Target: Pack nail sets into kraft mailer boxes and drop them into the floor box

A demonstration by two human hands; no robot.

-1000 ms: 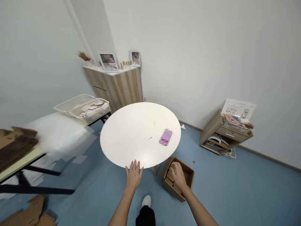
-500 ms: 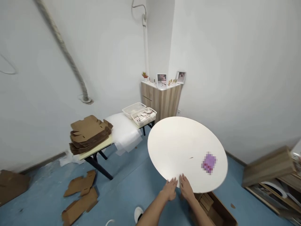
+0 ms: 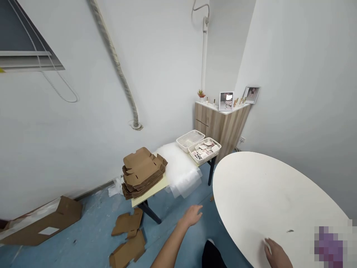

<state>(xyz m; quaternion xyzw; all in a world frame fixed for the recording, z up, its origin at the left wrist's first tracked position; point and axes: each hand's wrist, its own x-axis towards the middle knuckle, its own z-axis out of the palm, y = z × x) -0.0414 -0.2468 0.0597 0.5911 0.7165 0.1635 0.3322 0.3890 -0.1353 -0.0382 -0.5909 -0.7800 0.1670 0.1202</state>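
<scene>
My left hand reaches forward over the blue floor, left of the round white table. Its fingers are stretched out and it holds nothing. At the table's near edge, my right hand is over the white top with its thumb apart from its fingers, nothing visible in it; whether it touches the surface I cannot tell. A pixelated purple item lies to its right. Ahead of my left hand, white translucent sheets hang over the edge of a low table beside a stack of flat brown cardboard boxes.
Behind the sheets sit a white basket of small cards and another white basket. A wooden cabinet bears picture frames and small bottles. Loose cardboard pieces and a brown carton lie on the floor.
The view has swung left. My hands, close together at the table's edge before, are now apart: the left reaches out toward the low table, the right is over the round table.
</scene>
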